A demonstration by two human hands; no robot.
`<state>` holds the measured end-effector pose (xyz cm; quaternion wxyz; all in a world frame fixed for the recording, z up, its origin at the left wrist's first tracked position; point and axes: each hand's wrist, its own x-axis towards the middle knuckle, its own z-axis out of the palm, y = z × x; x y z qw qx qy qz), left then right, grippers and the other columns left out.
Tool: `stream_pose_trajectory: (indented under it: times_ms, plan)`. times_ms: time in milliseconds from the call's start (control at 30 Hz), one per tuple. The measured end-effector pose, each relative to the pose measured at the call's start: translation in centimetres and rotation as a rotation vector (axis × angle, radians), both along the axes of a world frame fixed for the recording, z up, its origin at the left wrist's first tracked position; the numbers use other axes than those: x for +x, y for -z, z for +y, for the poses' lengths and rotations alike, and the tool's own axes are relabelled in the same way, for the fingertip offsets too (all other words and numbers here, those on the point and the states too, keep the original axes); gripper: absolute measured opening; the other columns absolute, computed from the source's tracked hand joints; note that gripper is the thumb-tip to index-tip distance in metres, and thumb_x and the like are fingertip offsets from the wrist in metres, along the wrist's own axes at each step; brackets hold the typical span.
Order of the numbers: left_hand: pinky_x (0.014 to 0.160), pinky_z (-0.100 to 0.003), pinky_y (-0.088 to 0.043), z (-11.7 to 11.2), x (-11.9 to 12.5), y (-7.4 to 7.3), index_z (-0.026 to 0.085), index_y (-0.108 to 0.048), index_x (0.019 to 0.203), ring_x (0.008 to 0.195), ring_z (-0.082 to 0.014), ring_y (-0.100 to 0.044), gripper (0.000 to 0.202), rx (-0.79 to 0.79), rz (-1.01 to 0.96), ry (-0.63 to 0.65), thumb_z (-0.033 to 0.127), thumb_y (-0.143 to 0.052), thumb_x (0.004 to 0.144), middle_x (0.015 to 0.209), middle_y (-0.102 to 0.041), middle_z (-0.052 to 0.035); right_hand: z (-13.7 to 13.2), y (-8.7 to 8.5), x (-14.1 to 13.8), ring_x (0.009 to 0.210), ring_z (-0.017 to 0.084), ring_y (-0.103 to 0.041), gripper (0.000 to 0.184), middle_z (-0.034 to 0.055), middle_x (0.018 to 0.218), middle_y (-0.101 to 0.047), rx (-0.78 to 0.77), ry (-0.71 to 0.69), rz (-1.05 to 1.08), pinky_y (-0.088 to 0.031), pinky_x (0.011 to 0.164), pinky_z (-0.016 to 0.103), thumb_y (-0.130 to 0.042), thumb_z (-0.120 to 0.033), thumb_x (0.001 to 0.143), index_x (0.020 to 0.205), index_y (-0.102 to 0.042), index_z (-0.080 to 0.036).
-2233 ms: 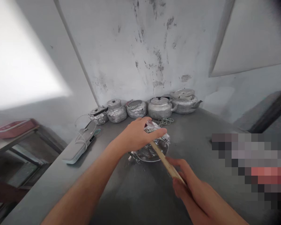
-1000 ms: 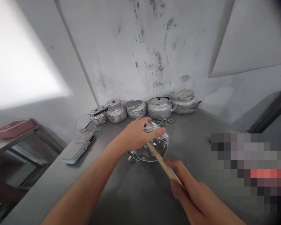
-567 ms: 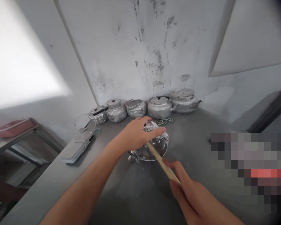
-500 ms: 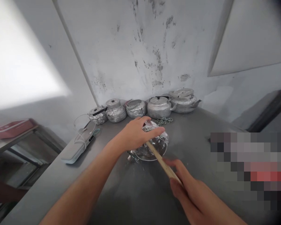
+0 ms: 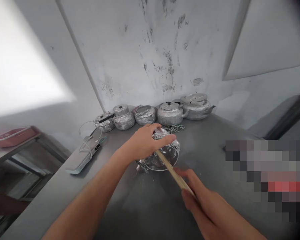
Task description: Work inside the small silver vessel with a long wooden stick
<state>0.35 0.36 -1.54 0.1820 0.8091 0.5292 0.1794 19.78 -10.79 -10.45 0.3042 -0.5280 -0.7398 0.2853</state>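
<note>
A round, dented metal pot (image 5: 162,161) sits on the grey table, its dark opening turned toward me. Crinkled silvery metal and patterned cord show around it. My left hand (image 5: 145,141) lies over the pot's upper left side, thumb stretched across it and fingertips partly hidden behind. With fingers wrapped round the lower part, my right hand (image 5: 200,196) grips a wooden stick (image 5: 173,173). The stick slants up and left across the opening, and its far end meets the underside of my left hand, where its tip is hidden.
Several silvery metal kettles (image 5: 170,115) line the wall behind the pot. A loose patterned cord (image 5: 175,128) lies before them. At left are a grey power bank-like device (image 5: 83,156) with a white cable and a pink basket (image 5: 12,137) on a rack. A blurred patch covers the right side.
</note>
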Motion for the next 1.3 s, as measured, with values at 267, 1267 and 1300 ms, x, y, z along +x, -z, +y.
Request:
stream_pose_trajectory:
  times_ms: [267,1267,1300]
  plan:
    - [0.106,-0.045,-0.041,-0.03,-0.02,-0.09,0.024,-0.045,0.15,0.134,-0.0359,-0.047,0.094,-0.003,0.003,0.004,0.09,-0.038,0.083,0.151,-0.047,-0.0107,-0.02,0.21,-0.06,0.102,0.032,-0.074,0.04,0.005,0.081,-0.078,0.055,0.096,-0.021,-0.06,0.087,0.044,-0.044,-0.036,0.097,0.133,-0.058,-0.026]
    - [0.109,-0.045,-0.04,-0.08,-0.08,-0.12,0.025,-0.045,0.149,0.134,-0.0363,-0.048,0.09,0.003,-0.021,0.021,0.088,-0.04,0.084,0.152,-0.047,-0.01,0.04,-0.21,0.11,0.092,0.029,-0.076,0.034,0.0064,0.098,-0.079,0.086,0.066,0.026,-0.063,0.08,0.039,-0.048,-0.038,0.096,0.125,-0.062,-0.027]
    - [0.108,-0.045,-0.04,-0.07,-0.05,-0.12,0.025,-0.045,0.149,0.134,-0.036,-0.048,0.09,0.008,-0.02,0.022,0.087,-0.04,0.084,0.152,-0.047,-0.0099,0.03,-0.16,0.09,0.093,0.029,-0.076,0.036,0.0068,0.098,-0.079,0.09,0.079,0.027,-0.063,0.081,0.04,-0.046,-0.038,0.096,0.127,-0.061,-0.027]
